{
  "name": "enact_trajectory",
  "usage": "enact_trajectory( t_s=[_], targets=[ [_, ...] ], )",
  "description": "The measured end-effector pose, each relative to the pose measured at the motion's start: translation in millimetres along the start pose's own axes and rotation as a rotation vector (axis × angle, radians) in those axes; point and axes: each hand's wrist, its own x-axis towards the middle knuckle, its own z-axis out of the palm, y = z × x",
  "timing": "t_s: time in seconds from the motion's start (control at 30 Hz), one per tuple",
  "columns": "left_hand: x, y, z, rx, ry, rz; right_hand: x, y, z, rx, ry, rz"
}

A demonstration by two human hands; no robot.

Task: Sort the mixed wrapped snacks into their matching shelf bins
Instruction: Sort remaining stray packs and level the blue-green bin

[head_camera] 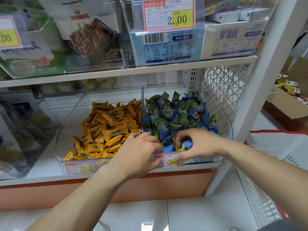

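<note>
- Right hand point(198, 144): fingers curled into the blue-green wrapped snacks point(175, 114) at the front of the right clear bin point(208, 160); I cannot tell whether it grips anything.
- Left hand point(140, 147): curled at that bin's front-left corner, grip unclear.
- One stray orange snack point(176, 146) lies in that bin, between the hands.
- Orange wrapped snacks point(106, 127) fill the bin just left of it.
</note>
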Motion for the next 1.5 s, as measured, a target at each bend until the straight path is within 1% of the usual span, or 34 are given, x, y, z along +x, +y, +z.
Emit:
enact_trajectory(
  t_s=[0.07,0.13,0.2,0.27,0.3,0.37,0.43,0.5,0.63,0.87,1.07,1.13,1.2,1.27,1.33,1.4,1.43,1.5],
  targets=[
    [1.0,0.5,0.6,-0.007,0.003,-0.015,-4.6,3.1,-2.1,0.176,0.129,-0.026],
    [3.1,2.8,0.4,-0.01,0.02,-0.04,-6.9,2.0,-3.1,0.224,0.166,-0.036],
    [5.2,7.0,-0.9,0.008,0.026,-0.059,-6.6,0.7,-3.3,0.17,0.096,-0.005],
    [7.2,9.5,-2.2,0.06,0.03,-0.06,-4.7,1.5,-5.8,0.053,0.033,0.054],
    [7.8,10.3,-2.7,0.085,0.025,-0.06,-3.5,2.0,-8.1,-0.029,0.031,0.083],
    [8.4,11.1,-2.5,0.094,0.002,-0.066,0.0,2.0,-12.9,-0.171,0.09,0.122],
    [9.3,11.6,-2.2,0.062,-0.022,-0.078,4.4,-1.1,-14.8,-0.141,0.132,0.14],
    [9.2,12.7,-1.8,0.037,-0.043,-0.089,9.0,-8.8,-11.6,-0.084,0.085,0.149],
    [9.9,13.9,-0.4,0.018,-0.037,-0.097,21.8,-16.4,-2.0,-0.189,0.02,0.153],
    [9.3,13.7,-2.2,-0.007,-0.03,-0.096,24.3,-9.2,-1.4,-0.222,-0.042,0.21],
    [8.6,14.7,-4.1,-0.015,-0.046,-0.1,25.7,-11.5,2.8,-0.275,-0.06,0.202],
    [7.9,15.4,-5.5,-0.021,-0.056,-0.102,21.0,-13.2,-3.8,-0.267,-0.025,0.174],
    [8.2,17.3,-7.8,-0.076,-0.006,-0.109,11.6,-16.6,-15.7,-0.189,0.067,0.117],
    [9.2,22.3,-11.6,-0.154,0.148,-0.147,-1.0,-22.6,-27.5,-0.008,0.204,0.046],
    [11.5,29.5,-17.2,-0.21,0.322,-0.162,-13.6,-33.2,-33.1,0.291,0.3,-0.014],
    [15.3,37.2,-23.7,-0.369,0.44,-0.123,-23.5,-45.5,-31.4,0.648,0.314,-0.081],
    [16.8,40.0,-27.9,-0.451,0.479,-0.104,-25.9,-50.4,-30.1,0.777,0.328,-0.109],
    [17.9,38.4,-35.7,-0.48,0.541,-0.117,-26.4,-56.5,-29.2,0.882,0.38,-0.125]
  ],
)
